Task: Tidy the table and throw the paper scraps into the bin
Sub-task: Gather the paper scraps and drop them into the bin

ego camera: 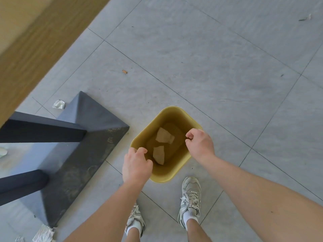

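Your 2 hands above 1 yellow bin (176,114): left hand (136,165) and right hand (201,144) both curled, gripping nothing. 2 paper scraps (164,136) inside.

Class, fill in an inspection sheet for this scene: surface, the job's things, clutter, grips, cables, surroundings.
Surface: grey tiled floor; the table top shows only as a wooden edge at upper left.
Job's things: yellow bin stands on the floor, with two paper scraps lying inside.
Clutter: crumpled scrap on the floor beside the dark table base; more crumpled paper at the base's near corner; small brown bit on the tiles.
Grips: left hand and right hand over the bin's rim, fingers curled, nothing seen in either.
Cables: nothing seen.
Surroundings: the person's sneakers on the near side of the bin.
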A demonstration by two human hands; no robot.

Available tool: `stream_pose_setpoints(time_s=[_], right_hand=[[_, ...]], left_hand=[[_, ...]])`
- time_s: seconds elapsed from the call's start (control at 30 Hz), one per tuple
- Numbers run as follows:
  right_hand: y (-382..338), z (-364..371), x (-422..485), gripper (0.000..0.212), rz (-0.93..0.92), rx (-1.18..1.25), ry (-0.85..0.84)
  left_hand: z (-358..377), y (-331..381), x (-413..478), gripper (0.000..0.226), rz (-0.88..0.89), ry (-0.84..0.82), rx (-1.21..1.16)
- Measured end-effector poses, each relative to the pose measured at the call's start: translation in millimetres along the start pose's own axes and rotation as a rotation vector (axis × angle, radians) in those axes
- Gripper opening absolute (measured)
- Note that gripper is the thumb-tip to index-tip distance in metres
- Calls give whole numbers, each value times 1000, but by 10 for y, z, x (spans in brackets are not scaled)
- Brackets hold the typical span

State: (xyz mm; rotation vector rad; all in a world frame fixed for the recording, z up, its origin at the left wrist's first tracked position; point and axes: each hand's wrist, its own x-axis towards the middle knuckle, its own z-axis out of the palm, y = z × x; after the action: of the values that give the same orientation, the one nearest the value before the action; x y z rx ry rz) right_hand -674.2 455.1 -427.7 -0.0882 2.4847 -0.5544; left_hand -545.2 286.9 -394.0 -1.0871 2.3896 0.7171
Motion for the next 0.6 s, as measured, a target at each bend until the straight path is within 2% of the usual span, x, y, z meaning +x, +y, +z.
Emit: stream_pose_setpoints(time_s=[0.27, 0.6], right_hand=[[-334, -327, -270, 40, -165, -109, -83], [-759, -936, -772, 45, -247, -189, -86]], left_hand=[[-407, 154, -182, 30, 181, 22, 203], [-1046, 432, -714, 18, 276, 55, 270]])
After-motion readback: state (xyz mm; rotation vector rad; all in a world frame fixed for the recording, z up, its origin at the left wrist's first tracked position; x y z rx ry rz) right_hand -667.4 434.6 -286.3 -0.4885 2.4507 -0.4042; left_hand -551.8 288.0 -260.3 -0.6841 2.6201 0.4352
